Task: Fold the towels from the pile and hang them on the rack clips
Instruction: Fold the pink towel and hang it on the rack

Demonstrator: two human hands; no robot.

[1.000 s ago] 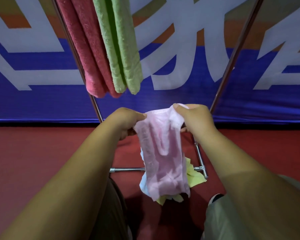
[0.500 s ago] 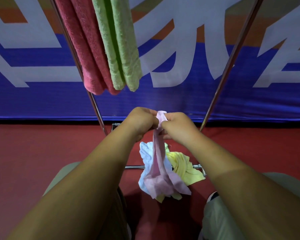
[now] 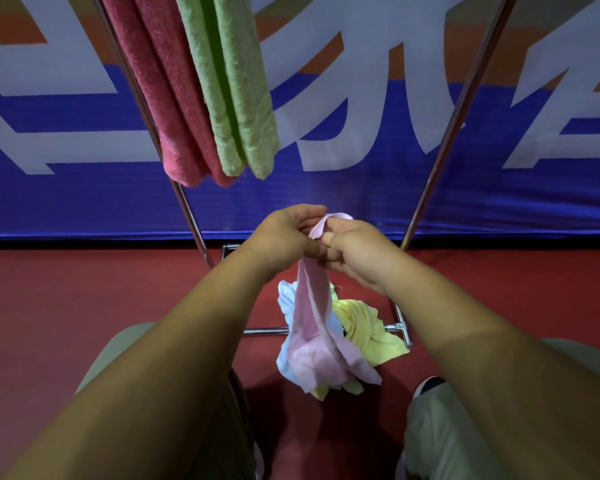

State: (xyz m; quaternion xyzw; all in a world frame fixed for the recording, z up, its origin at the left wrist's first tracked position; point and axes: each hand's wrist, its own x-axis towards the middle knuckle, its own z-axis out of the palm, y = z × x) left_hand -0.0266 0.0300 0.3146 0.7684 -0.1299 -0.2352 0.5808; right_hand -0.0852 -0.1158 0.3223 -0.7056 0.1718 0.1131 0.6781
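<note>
A thin pink towel (image 3: 314, 327) hangs folded lengthwise from both my hands, its top edge pinched between them. My left hand (image 3: 284, 239) and my right hand (image 3: 355, 252) sit side by side, fingers curled on that top edge. Below it on the floor lies the pile: a light blue towel (image 3: 286, 299) and a yellow towel (image 3: 368, 327). A dark pink towel (image 3: 160, 98) and a green towel (image 3: 236, 95) hang folded from the rack at upper left; the clips are out of view.
The rack's slanted metal poles (image 3: 461, 109) run up left and right, with a low crossbar (image 3: 264, 330) near the pile. A blue banner (image 3: 499, 188) stands behind. The floor (image 3: 84, 296) is red. My knees and a shoe (image 3: 426, 384) sit below.
The pink towel was spread wide between my hands a second ago. My hands have come together, folding it into a narrow strip, and the camera has tilted slightly.
</note>
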